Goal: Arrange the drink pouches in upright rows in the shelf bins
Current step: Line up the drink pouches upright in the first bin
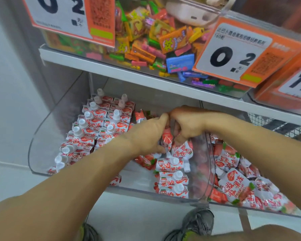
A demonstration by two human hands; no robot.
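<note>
We have both hands down in the clear left bin [42, 136] on the lower shelf; our left hand [147, 134] and right hand [186, 124] meet over one red-and-white drink pouch [167, 138], the fingers of each curled around it so that it hangs spout-down between them; along the bin's left side the upright pouches [94, 126] stand in two tidy rows with their white caps showing; by its right wall a short stack of pouches [172, 178] lies flat, caps to the right; beyond the divider the right bin [250, 208] holds loose pouches [235, 185] in a jumble; above, the upper shelf [129, 70] carries a bin of bright wrapped candies [146, 40] and orange price tags [233, 54].
</note>
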